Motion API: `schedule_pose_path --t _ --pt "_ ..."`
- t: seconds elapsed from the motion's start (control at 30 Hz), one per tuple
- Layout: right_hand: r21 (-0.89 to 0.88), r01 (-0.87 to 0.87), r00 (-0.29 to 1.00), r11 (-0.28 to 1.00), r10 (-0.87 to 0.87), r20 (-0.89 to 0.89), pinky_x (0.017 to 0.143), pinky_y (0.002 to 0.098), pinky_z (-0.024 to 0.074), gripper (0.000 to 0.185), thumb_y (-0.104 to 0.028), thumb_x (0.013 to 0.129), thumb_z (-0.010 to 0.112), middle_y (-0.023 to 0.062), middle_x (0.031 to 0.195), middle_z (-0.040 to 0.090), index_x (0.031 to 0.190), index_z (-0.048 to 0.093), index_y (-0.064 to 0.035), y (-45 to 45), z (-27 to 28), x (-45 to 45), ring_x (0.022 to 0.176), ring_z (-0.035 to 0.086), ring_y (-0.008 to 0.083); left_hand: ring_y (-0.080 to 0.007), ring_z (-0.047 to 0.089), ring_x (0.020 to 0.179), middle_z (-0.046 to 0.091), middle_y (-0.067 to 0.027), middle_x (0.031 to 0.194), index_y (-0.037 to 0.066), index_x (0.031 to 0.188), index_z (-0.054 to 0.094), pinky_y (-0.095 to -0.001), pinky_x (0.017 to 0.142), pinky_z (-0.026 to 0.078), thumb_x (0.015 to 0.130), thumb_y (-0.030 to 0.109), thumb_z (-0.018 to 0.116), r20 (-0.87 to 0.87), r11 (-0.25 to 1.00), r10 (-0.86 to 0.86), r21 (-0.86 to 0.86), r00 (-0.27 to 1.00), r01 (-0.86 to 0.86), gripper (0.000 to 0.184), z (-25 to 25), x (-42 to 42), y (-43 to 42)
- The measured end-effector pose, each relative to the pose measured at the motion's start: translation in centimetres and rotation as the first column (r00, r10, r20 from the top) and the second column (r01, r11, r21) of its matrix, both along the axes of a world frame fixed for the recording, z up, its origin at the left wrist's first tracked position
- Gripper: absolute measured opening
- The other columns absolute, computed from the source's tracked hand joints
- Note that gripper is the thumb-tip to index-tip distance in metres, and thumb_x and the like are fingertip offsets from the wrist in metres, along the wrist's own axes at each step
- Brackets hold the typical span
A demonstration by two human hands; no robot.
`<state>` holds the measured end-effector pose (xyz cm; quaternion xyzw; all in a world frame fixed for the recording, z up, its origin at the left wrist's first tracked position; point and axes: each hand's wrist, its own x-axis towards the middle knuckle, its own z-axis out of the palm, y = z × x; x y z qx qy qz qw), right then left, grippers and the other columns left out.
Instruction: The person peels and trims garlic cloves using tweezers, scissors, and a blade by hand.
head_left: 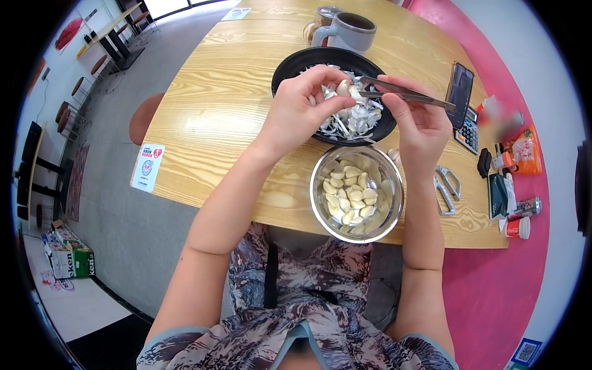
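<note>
Over the black plate [296,60], my left hand [306,103] pinches a garlic clove [343,88] between thumb and fingers. My right hand [420,119] holds metal tweezers [410,95], their tips close together at the clove, where some whitish skin shows. Whether the tips grip the skin is too small to tell. White garlic peels [356,123] lie in the plate beneath both hands. Nearer to me stands a steel bowl [394,216] with several peeled cloves [350,191] in it. Some garlic [394,155] rests beside the bowl, partly hidden by my right wrist.
A grey mug [353,34] and a glass jar [328,13] stand behind the plate. To the right are a phone [459,92], a calculator [468,132], scissors-like grey handles [445,190], a red-and-white cup [517,227] and an orange packet [528,153]. The table's front edge passes under my forearms.
</note>
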<state>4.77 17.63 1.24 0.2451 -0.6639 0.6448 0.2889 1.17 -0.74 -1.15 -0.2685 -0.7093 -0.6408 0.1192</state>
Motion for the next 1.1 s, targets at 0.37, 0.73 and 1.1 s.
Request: schedule_pose_path --t 0.37,0.73,1.1 --pt "0.122 0.029 0.999 0.992 -0.023 -0.044 0.077 0.0243 0.0514 0.014 0.006 0.083 0.068 0.0103 0.094 0.07 0.096 0.068 0.0037 -0.5 -0.1 0.4 0.086 0.065 0.0142 0.0006 0.038 0.054 0.064 0.0053 0.086 0.006 0.104 0.065 -0.0171 0.048 0.029 0.078 0.005 0.074 -0.128 0.996 0.015 -0.085 0.992 -0.026 0.028 -0.2 -0.1 0.1" --pt "0.067 -0.033 0.999 0.997 0.03 0.045 0.075 0.024 0.053 0.017 0.007 0.083 0.068 0.0115 0.094 0.069 0.1 0.066 0.0051 0.2 0.3 0.4 0.084 0.066 0.0148 0.0006 0.036 0.056 0.055 0.0081 0.075 0.013 0.119 0.066 -0.0169 0.049 0.029 0.082 0.001 0.069 -0.094 0.995 -0.084 -0.067 0.992 0.078 0.039 -0.1 -0.1 0.2" --pt "0.025 -0.065 0.995 0.998 0.063 0.074 0.075 0.0229 0.0527 0.017 0.007 0.084 0.067 0.0121 0.094 0.07 0.101 0.066 0.0062 0.1 0.4 0.6 0.084 0.065 0.0131 0.0012 0.04 0.057 0.058 0.0074 0.075 0.009 0.11 0.069 -0.0163 0.05 0.03 0.085 0.003 0.068 -0.082 0.999 -0.045 -0.016 0.996 0.044 0.026 0.2 0.2 0.3"
